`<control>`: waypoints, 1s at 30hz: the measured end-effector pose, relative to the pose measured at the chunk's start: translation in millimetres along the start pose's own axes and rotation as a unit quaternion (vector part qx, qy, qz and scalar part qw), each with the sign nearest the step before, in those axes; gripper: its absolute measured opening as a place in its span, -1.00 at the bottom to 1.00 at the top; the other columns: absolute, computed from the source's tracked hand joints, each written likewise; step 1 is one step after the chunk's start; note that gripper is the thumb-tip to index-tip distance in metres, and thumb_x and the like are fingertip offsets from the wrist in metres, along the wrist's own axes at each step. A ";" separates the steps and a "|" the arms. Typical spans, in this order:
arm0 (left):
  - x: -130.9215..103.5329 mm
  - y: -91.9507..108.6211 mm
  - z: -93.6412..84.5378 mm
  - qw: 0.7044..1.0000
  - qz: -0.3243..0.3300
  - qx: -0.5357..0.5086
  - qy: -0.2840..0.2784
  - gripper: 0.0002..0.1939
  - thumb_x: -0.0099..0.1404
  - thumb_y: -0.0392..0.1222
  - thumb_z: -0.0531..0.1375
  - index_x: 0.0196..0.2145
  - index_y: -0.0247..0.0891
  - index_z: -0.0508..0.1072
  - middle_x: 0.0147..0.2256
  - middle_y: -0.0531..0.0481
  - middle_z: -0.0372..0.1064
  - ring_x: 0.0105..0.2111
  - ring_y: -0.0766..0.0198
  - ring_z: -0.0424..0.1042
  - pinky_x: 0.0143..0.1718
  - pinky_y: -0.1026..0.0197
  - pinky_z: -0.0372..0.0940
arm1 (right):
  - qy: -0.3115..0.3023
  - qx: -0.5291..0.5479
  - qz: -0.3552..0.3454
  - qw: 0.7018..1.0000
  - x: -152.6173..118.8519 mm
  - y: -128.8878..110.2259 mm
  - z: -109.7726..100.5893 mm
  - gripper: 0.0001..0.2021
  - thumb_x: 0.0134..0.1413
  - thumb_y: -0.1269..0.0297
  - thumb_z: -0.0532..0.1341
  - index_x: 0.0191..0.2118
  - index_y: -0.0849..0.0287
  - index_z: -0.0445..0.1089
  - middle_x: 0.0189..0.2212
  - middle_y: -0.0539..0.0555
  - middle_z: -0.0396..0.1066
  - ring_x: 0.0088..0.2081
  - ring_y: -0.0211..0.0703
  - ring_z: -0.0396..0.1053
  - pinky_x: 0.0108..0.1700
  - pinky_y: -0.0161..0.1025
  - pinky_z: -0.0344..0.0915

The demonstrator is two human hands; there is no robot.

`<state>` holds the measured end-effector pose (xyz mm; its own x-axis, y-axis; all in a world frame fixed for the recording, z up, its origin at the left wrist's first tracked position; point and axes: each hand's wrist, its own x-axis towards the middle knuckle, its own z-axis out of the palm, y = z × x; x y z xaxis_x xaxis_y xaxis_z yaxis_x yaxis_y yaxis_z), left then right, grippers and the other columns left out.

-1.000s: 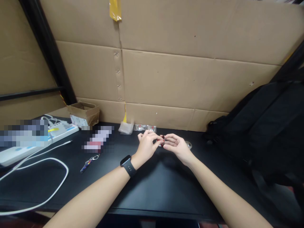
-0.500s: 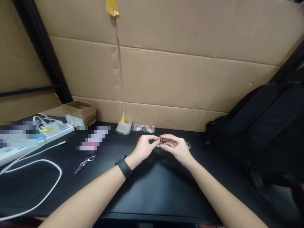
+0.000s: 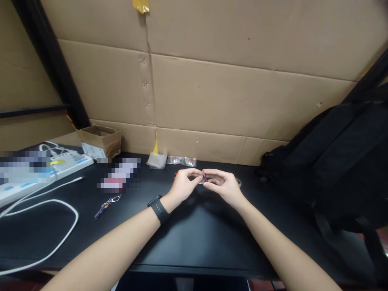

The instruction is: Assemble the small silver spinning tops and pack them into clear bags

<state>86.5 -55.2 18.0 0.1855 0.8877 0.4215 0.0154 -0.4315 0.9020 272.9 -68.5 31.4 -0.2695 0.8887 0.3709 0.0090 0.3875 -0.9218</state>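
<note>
Head view: left hand (image 3: pixel 182 186) and right hand (image 3: pixel 223 186) pinching small shiny round metal piece (image 3: pixel 203 176) between fingertips, just above black tabletop (image 3: pixel 194 238) (detail too small). Likely mid-fitting; next calls for steady fingertip grip.

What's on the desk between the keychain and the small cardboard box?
In the head view, a blurred-out flat item lies between the keychain and the small cardboard box; bare black desk surrounds it.

Desk (image 3: pixel 194 238) bare at 6 o'clock, btwn my arms. Black bag (image 3: pixel 339 161) blocks 3 o'clock; cardboard wall (image 3: pixel 212 93) w/ small packets (image 3: pixel 182 161) at 12; cable (image 3: pixel 45 226), keyring (image 3: pixel 106 202) at 9.
</note>
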 end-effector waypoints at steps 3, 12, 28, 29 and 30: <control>0.0 1.3 -0.1 1.000 0.010 0.003 -0.003 -0.85 0.26 -0.17 0.30 -0.27 -0.30 0.59 -0.24 -0.12 0.59 -0.21 0.16 0.55 -0.06 0.12 0.42 | -0.001 -0.008 -0.006 1.000 -0.1 -1.6 1.5 -0.53 -0.13 0.22 0.50 -0.02 0.12 0.55 -0.07 0.17 0.58 -0.02 0.10 0.53 0.03 0.06 0.49; 0.0 5.2 -4.6 1.000 0.018 -0.016 0.001 -0.80 0.23 -0.20 0.32 -0.19 -0.27 0.49 -0.29 -0.07 0.56 -0.23 0.19 0.56 -0.09 0.16 0.41 | 0.012 -0.015 -0.003 1.000 -2.4 -9.9 9.0 -0.55 -0.11 0.21 0.49 -0.03 0.11 0.55 -0.07 0.16 0.57 -0.04 0.08 0.54 0.01 0.04 0.50; -4.6 15.5 -6.4 0.984 0.064 0.166 0.000 -0.95 0.29 -0.22 0.25 -0.27 -0.17 0.52 -0.23 0.00 0.56 -0.15 0.18 0.51 0.00 0.12 0.30 | 0.022 -0.044 0.003 0.999 1.4 1.6 1.0 -0.72 0.08 0.08 0.38 -0.14 0.11 0.60 -0.10 0.17 0.58 -0.10 0.06 0.55 0.01 0.03 0.49; -5.3 16.3 -6.2 0.982 0.066 0.178 0.001 -0.95 0.28 -0.23 0.25 -0.28 -0.16 0.53 -0.22 0.01 0.56 -0.14 0.18 0.50 0.00 0.12 0.29 | 0.026 -0.072 -0.010 0.997 1.1 2.0 0.6 -0.75 0.10 0.09 0.37 -0.17 0.10 0.60 -0.07 0.17 0.56 -0.09 0.06 0.54 0.00 0.01 0.49; -5.9 17.5 -6.0 0.979 0.069 0.190 0.001 -0.95 0.29 -0.23 0.25 -0.29 -0.15 0.53 -0.22 0.03 0.56 -0.12 0.17 0.49 -0.01 0.12 0.27 | 0.031 -0.105 -0.023 0.994 0.8 1.7 0.2 -0.78 0.12 0.11 0.35 -0.19 0.09 0.61 -0.06 0.17 0.55 -0.08 0.06 0.53 -0.02 0.00 0.50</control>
<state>79.8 -67.0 31.9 0.2103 0.8171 0.5367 0.3543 -0.5754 0.7372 272.5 -67.2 30.1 -0.2141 0.8796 0.4248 0.1999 0.4651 -0.8624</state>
